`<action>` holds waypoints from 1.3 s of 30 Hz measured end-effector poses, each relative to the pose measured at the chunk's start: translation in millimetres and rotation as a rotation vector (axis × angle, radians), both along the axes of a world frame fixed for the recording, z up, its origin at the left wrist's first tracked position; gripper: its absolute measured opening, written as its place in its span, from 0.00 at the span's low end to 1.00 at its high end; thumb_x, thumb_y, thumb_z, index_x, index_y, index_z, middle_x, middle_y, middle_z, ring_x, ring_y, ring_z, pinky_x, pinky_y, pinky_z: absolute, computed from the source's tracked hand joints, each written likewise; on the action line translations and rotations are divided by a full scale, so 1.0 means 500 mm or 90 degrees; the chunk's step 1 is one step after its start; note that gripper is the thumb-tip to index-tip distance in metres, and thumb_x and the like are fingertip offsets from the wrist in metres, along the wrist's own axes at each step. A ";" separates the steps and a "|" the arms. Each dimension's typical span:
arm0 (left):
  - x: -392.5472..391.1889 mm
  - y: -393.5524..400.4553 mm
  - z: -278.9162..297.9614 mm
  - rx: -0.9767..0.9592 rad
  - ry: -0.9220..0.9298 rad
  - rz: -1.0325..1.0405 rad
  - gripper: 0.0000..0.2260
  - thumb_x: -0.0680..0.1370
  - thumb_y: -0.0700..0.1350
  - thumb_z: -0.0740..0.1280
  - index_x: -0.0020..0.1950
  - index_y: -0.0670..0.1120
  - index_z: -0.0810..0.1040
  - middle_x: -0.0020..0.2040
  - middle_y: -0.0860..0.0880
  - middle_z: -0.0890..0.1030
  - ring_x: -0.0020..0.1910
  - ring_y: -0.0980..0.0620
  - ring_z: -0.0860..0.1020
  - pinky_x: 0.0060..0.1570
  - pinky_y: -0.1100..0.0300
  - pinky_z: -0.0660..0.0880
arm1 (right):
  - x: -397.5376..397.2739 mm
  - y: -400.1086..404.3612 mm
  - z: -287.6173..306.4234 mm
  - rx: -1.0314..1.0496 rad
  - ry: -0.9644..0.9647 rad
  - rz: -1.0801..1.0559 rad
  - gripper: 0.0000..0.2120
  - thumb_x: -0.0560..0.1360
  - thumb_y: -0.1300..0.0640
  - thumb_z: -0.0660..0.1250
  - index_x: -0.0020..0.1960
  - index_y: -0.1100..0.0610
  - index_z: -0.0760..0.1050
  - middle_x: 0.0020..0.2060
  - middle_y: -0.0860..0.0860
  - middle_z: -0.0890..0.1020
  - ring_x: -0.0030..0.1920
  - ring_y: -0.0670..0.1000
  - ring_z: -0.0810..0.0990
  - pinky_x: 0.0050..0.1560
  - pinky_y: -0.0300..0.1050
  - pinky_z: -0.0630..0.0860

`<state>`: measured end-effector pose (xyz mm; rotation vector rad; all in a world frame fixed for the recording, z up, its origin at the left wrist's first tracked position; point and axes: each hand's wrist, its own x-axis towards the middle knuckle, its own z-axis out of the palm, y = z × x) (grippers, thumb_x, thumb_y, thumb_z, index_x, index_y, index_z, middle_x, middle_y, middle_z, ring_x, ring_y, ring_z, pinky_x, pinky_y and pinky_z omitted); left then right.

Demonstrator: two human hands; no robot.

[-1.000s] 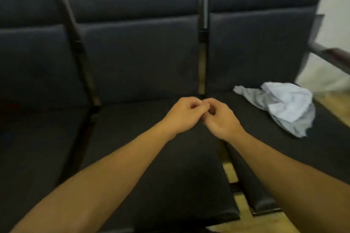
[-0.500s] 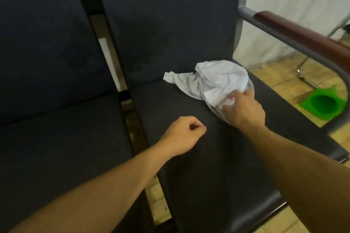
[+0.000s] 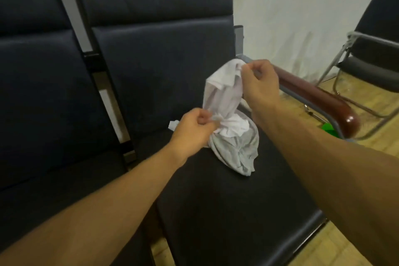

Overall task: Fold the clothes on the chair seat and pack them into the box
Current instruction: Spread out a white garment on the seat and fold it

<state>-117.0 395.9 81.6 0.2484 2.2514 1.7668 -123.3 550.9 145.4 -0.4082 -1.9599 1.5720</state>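
My right hand is raised above the dark chair seat, fingers curled and pinching the top edge of the white garment, which hangs down and to the left from that grip. My left hand is lower and nearer, just left of the cloth, its thumb and fingers pinching a gathered fold at the garment's middle. Below my left hand's grip the grey and white bundle sags onto the seat, its lowest part resting toward the near right of my left hand. A small white corner of fabric pokes out on the far left side of my left hand.

My right hand covers part of the wooden armrest behind it. I cannot tell whether the bundle is one garment or several. A green object on the floor at the right is mostly hidden by the armrest and my forearm. Another chair at the far right is cut off by the frame edge.
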 end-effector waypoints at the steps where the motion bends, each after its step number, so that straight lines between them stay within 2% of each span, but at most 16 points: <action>1: 0.002 0.005 0.034 0.028 0.001 -0.006 0.17 0.77 0.49 0.75 0.62 0.50 0.76 0.57 0.48 0.82 0.55 0.51 0.83 0.55 0.48 0.83 | 0.006 -0.014 0.030 0.011 0.013 0.030 0.03 0.82 0.53 0.65 0.50 0.49 0.71 0.41 0.44 0.77 0.43 0.45 0.78 0.40 0.33 0.76; 3: 0.016 0.009 0.103 0.079 0.005 -0.018 0.22 0.76 0.50 0.76 0.66 0.51 0.74 0.60 0.50 0.82 0.57 0.51 0.82 0.54 0.50 0.83 | 0.032 -0.040 0.088 0.049 0.018 0.077 0.03 0.82 0.53 0.64 0.50 0.49 0.72 0.43 0.44 0.78 0.45 0.46 0.79 0.42 0.33 0.77; 7: 0.063 -0.020 0.225 0.098 0.045 0.005 0.07 0.83 0.46 0.67 0.58 0.48 0.82 0.54 0.49 0.86 0.53 0.52 0.85 0.50 0.53 0.84 | 0.096 -0.067 0.179 0.142 0.003 0.108 0.03 0.83 0.54 0.62 0.54 0.52 0.72 0.44 0.43 0.76 0.43 0.45 0.77 0.39 0.30 0.72; 10: 0.115 -0.068 0.312 0.094 0.079 0.041 0.07 0.83 0.43 0.65 0.52 0.46 0.83 0.52 0.48 0.86 0.52 0.50 0.85 0.51 0.51 0.84 | 0.166 -0.086 0.242 0.187 -0.006 0.141 0.04 0.83 0.53 0.62 0.55 0.53 0.73 0.43 0.44 0.75 0.42 0.44 0.75 0.39 0.31 0.70; 12: 0.164 -0.100 0.380 0.119 0.072 0.025 0.06 0.83 0.45 0.66 0.54 0.45 0.82 0.54 0.45 0.86 0.54 0.47 0.85 0.52 0.49 0.84 | 0.215 -0.107 0.285 0.213 -0.006 0.174 0.05 0.83 0.53 0.63 0.55 0.54 0.74 0.44 0.44 0.76 0.44 0.45 0.76 0.42 0.34 0.71; 15: 0.255 -0.143 0.469 0.135 0.055 -0.054 0.15 0.82 0.51 0.69 0.63 0.42 0.78 0.57 0.43 0.85 0.55 0.46 0.85 0.50 0.48 0.85 | 0.289 -0.158 0.345 0.269 -0.013 0.260 0.04 0.82 0.56 0.63 0.55 0.54 0.75 0.47 0.47 0.78 0.47 0.47 0.78 0.43 0.36 0.74; 20: 0.402 -0.243 0.567 0.116 0.109 -0.018 0.11 0.83 0.48 0.67 0.63 0.44 0.77 0.57 0.43 0.85 0.52 0.47 0.86 0.50 0.47 0.85 | 0.415 -0.255 0.440 0.228 -0.009 0.332 0.04 0.80 0.54 0.67 0.54 0.53 0.77 0.48 0.49 0.81 0.47 0.49 0.82 0.42 0.39 0.80; 25: 0.541 -0.349 0.618 0.088 0.137 0.045 0.08 0.84 0.43 0.65 0.61 0.43 0.78 0.51 0.45 0.87 0.48 0.47 0.87 0.47 0.48 0.85 | 0.529 -0.345 0.487 0.124 -0.006 0.443 0.06 0.77 0.59 0.71 0.53 0.60 0.79 0.47 0.55 0.85 0.46 0.53 0.87 0.47 0.49 0.85; 29: 0.637 -0.439 0.642 0.058 0.150 0.100 0.08 0.84 0.38 0.62 0.58 0.42 0.80 0.46 0.45 0.88 0.46 0.47 0.87 0.44 0.51 0.85 | 0.588 -0.436 0.497 0.104 -0.002 0.485 0.04 0.77 0.61 0.71 0.51 0.60 0.78 0.48 0.56 0.85 0.47 0.55 0.87 0.47 0.52 0.85; 31: 0.673 -0.485 0.649 0.049 0.154 0.156 0.09 0.84 0.37 0.61 0.56 0.42 0.81 0.45 0.45 0.88 0.45 0.47 0.87 0.44 0.50 0.85 | 0.610 -0.491 0.497 0.121 0.008 0.489 0.03 0.78 0.59 0.70 0.50 0.57 0.78 0.49 0.55 0.84 0.48 0.55 0.86 0.46 0.51 0.85; 35: 0.717 -0.562 0.646 0.061 0.137 0.260 0.08 0.83 0.36 0.62 0.55 0.41 0.81 0.52 0.42 0.86 0.49 0.43 0.87 0.48 0.43 0.85 | 0.637 -0.578 0.486 0.192 0.058 0.487 0.05 0.78 0.54 0.71 0.49 0.54 0.77 0.46 0.50 0.83 0.46 0.50 0.83 0.44 0.44 0.79; 37: 0.731 -0.595 0.640 0.060 0.129 0.285 0.07 0.83 0.37 0.63 0.56 0.42 0.81 0.53 0.42 0.86 0.49 0.43 0.87 0.49 0.42 0.84 | 0.639 -0.612 0.476 0.225 0.075 0.481 0.05 0.78 0.53 0.71 0.50 0.54 0.77 0.46 0.48 0.82 0.46 0.48 0.82 0.45 0.42 0.78; 39: 0.741 -0.626 0.633 0.050 0.121 0.308 0.07 0.83 0.37 0.63 0.56 0.42 0.80 0.52 0.42 0.86 0.49 0.44 0.87 0.49 0.43 0.84 | 0.636 -0.641 0.466 0.275 0.092 0.475 0.05 0.79 0.52 0.70 0.50 0.53 0.77 0.45 0.47 0.82 0.45 0.46 0.81 0.42 0.38 0.74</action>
